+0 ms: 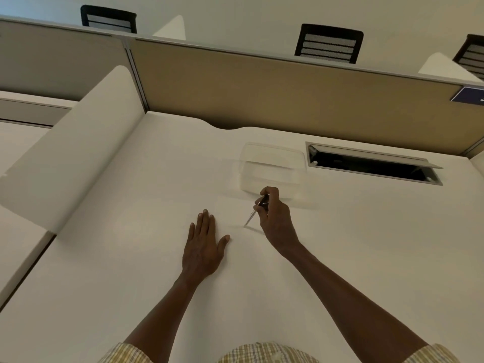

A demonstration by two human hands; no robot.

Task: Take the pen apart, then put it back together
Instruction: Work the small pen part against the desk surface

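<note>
My right hand (275,218) grips a slim pen (252,215) with a clear barrel and a dark upper part. The pen slants down to the left, and its tip touches or nearly touches the white desk (131,271). My fingers hide the pen's top end. To the left of the pen, my left hand (203,244) lies flat on the desk, palm down with straight fingers, and holds nothing.
A clear plastic box (272,170) stands just behind my right hand. A cable slot with an open flap (372,163) is set in the desk at the back right. Beige partition panels (262,95) close the back, and a white divider (78,153) closes the left.
</note>
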